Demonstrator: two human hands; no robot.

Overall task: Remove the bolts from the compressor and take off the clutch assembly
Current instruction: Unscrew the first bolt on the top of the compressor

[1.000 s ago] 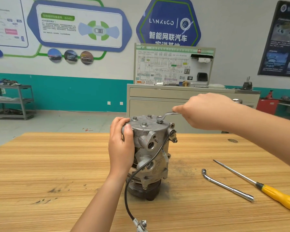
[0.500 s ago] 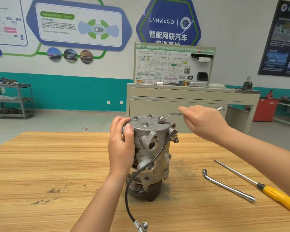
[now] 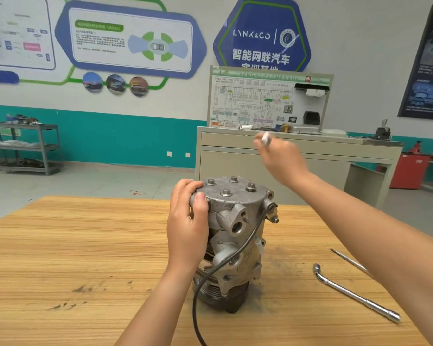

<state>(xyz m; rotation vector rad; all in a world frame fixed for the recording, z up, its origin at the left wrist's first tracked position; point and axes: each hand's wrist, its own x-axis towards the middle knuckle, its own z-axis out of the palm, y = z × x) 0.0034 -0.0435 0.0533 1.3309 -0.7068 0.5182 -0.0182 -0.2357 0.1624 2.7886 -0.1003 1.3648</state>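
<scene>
We find the dull grey cast-metal compressor [image 3: 235,221] standing on end mid-table [image 3: 73,245] on streaked wood laminate, with its dark grooved pulley [image 3: 218,295] down and four hex bolts [image 3: 226,192] up on the flat round cap. The left hand [image 3: 185,228] curls round the cap's left rim. The right hand [image 3: 283,161], blurred and raised clear behind, pinches a small bright piece [image 3: 265,138] we cannot identify. A bent steel socket wrench [image 3: 355,295] lies well apart at right, and scuffed tabletop stretches left to the far edge.

White wall [image 3: 360,46] with teal band [image 3: 123,141], grey floor [image 3: 98,183], metal shelf rack [image 3: 25,148] left, beige cabinet [image 3: 235,166] carrying diagram board [image 3: 250,103].
</scene>
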